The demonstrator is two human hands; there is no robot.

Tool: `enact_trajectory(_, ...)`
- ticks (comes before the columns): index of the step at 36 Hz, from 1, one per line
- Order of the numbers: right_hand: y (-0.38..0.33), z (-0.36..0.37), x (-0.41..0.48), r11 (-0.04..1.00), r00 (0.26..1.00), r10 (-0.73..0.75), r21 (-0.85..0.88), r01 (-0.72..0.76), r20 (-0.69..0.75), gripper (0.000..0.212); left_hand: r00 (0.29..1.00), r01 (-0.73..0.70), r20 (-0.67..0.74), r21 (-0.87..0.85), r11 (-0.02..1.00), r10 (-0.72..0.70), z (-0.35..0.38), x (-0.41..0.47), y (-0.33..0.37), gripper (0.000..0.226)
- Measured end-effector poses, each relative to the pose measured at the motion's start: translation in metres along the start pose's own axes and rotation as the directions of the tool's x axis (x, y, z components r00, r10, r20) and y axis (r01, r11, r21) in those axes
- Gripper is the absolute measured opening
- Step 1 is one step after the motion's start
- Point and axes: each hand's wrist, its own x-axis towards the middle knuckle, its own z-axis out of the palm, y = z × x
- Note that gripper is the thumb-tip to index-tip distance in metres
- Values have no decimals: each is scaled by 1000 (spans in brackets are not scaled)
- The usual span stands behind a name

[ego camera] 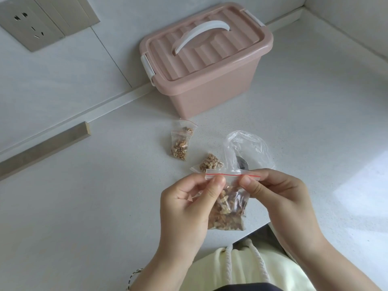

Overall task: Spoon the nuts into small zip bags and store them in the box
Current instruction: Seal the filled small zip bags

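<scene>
A small zip bag (227, 208) full of chopped nuts hangs above the counter's front edge. My left hand (189, 204) pinches its red-lined seal on the left, and my right hand (279, 194) pinches the seal on the right. Two filled small bags (180, 143) lie overlapping on the counter behind my hands. Another small bag of nuts (211, 162) lies just behind the held one. A crumpled clear plastic bag (247, 148) stands beside it, with a dark spoon (242, 162) partly showing through it. The pink box (207, 59) stands at the back, lid latched, white handle down.
The white counter (105, 196) meets a tiled wall at the back left, which carries a wall socket (31, 24). A wooden strip (46, 148) lies along the counter's left side. The counter's front edge runs just under my right wrist.
</scene>
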Motion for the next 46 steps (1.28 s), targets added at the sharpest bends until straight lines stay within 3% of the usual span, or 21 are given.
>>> enact_trajectory(7, 1, 0, -1, 999, 999, -31, -37, 31, -8, 10, 999, 13, 34, 20, 1000, -14, 1, 0, 3, 2)
enact_trajectory(16, 1, -6, 2, 992, 996, -75, -102, 79, 48, 13, 985, 52, 165, 23, 998, -55, -13, 10, 7, 10)
enact_trajectory(22, 7, -12, 4, 975, 986, -126, -171, 144, 113, 15, 992, 9, 125, 49, 999, -15, -12, 10, 8, 6)
enact_trajectory(25, 8, -16, 6, 926, 960, -178, -292, 238, 217, 22, 988, 17, 151, 65, 998, -26, -14, 10, 10, 12)
enact_trajectory(37, 18, -15, 13, 666, 853, -308, -544, 510, 422, 5, 974, 38, 212, 175, 984, -75, -18, 6, 6, 10)
enact_trajectory(46, 26, -21, 20, 484, 778, -418, -610, 627, 468, 26, 981, 30, 186, 174, 984, -63, -21, -1, -1, 8)
